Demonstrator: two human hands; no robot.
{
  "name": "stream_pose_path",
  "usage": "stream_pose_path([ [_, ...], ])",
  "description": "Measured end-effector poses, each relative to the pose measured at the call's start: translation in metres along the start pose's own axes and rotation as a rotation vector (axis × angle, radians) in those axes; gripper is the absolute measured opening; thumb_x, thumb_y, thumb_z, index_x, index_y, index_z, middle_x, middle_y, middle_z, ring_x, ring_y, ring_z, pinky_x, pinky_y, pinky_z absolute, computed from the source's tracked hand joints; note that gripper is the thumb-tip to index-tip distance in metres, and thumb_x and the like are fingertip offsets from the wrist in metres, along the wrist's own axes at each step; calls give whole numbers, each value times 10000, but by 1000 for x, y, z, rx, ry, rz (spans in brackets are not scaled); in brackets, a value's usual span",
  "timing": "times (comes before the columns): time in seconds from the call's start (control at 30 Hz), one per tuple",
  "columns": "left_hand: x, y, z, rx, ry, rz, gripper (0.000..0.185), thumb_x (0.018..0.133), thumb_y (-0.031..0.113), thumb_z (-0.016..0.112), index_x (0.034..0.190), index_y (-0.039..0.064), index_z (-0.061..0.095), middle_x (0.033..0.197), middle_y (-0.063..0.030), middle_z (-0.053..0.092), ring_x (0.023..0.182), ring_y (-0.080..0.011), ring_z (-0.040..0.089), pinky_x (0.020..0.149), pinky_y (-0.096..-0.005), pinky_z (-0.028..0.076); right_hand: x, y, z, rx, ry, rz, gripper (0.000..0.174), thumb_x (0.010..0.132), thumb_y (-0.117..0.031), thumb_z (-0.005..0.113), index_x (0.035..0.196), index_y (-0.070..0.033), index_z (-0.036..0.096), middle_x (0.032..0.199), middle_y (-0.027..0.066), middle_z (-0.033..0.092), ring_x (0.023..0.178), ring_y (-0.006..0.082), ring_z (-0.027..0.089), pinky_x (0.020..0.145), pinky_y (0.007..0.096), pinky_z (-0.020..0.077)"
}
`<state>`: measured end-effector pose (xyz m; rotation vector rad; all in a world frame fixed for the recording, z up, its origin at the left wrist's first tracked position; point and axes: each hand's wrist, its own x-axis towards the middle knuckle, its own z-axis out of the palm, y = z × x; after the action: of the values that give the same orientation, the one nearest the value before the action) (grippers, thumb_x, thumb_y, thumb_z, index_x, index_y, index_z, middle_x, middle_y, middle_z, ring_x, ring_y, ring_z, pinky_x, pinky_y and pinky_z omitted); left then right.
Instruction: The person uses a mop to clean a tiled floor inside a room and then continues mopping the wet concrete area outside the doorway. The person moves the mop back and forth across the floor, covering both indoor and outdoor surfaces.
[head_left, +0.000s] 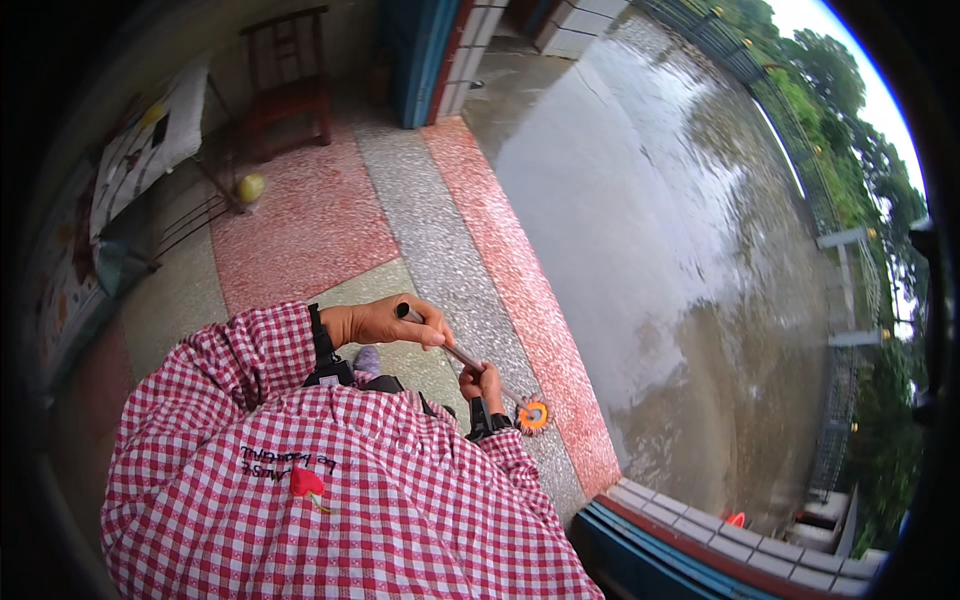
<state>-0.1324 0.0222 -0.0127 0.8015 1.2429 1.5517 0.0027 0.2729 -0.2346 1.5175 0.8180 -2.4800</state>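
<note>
A metal pole (465, 358) slants away from my chest, down and to the right. My left hand (390, 321) grips it close to its open upper end. Lower on the same pole, my right hand (484, 386) is wrapped around the shaft. At the far end sits a round orange mop head (534, 415) with a short fringe, over the grey speckled floor strip (480, 262) beside a pink one (517, 262). Black bands circle both wrists. A red-and-white checked smock (337, 510) covers my arms and front.
A white-covered table (184, 112) and a dark red wooden chair (289, 97) stand at the upper left. A yellow-green ball-like object (250, 187) lies by the table leg. Blue door frames (431, 60) border the opening. Outside is a wet concrete yard (622, 225) with a fence (787, 127).
</note>
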Motion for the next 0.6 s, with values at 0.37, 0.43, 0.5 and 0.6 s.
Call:
stream_pose_path([
  [0.37, -15, 45, -15, 61, 100, 283, 291, 883, 203, 567, 635, 90, 468, 634, 3, 462, 753, -156, 556, 971, -411, 386, -16, -10, 68, 37, -221, -102, 227, 910, -225, 378, 751, -77, 444, 611, 31, 411, 503, 161, 381, 430, 286, 314],
  [0.43, -19, 56, -20, 106, 113, 255, 268, 888, 194, 561, 660, 89, 466, 660, -8, 466, 747, -154, 529, 981, -397, 370, -20, -16, 83, 43, -212, -112, 216, 909, -222, 381, 779, -66, 456, 629, 39, 428, 523, 160, 395, 436, 281, 318],
  [0.5, -25, 52, -28, 109, 130, 263, 266, 892, 189, 557, 663, 90, 465, 679, -15, 472, 752, -154, 519, 981, -389, 366, -7, -16, 92, 136, -184, -57, 214, 908, -220, 383, 787, -62, 462, 638, 43, 436, 530, 161, 398, 444, 275, 321],
  [0.6, -36, 6, -45, 109, 173, 341, 253, 884, 155, 542, 659, 98, 441, 712, -22, 491, 755, -151, 507, 997, -403, 356, 50, -8, 101, 33, -273, -114, 204, 895, -208, 408, 738, -81, 438, 624, 26, 405, 520, 151, 375, 450, 282, 295],
])
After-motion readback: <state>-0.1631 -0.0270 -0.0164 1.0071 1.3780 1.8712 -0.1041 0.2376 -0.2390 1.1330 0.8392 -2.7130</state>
